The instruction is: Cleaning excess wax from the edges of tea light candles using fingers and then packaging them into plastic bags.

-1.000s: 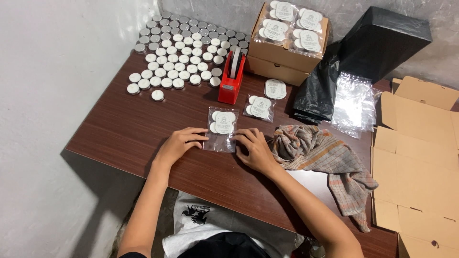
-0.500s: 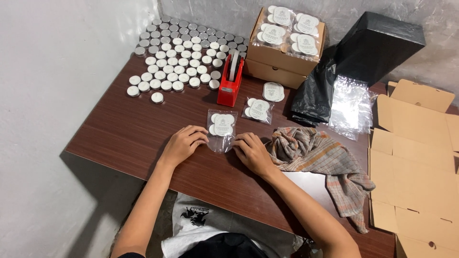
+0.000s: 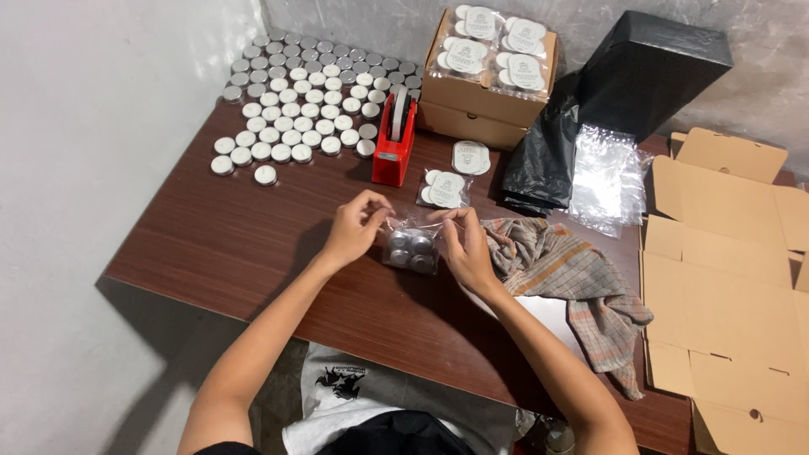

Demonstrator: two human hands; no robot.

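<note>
Both my hands hold a clear plastic bag (image 3: 410, 246) of several small round tins just above the brown table (image 3: 219, 244). My left hand (image 3: 354, 226) pinches the bag's top left edge. My right hand (image 3: 463, 244) pinches its top right edge. The tins show their silver undersides. A red tape dispenser (image 3: 394, 143) stands just beyond my hands. Two more filled bags (image 3: 445, 189) lie between it and the black plastic sack (image 3: 548, 160).
Several rows of white-lidded and silver tins (image 3: 295, 101) cover the far left of the table. An open cardboard box (image 3: 484, 93) of filled bags stands at the back. Clear empty bags (image 3: 602, 177), a checked cloth (image 3: 565, 270) and flat cardboard (image 3: 725, 278) lie to the right.
The bag lay flat on the table with white lids up and my hands pressing its near edge. Now it is lifted, turned over and held by its top edge.
</note>
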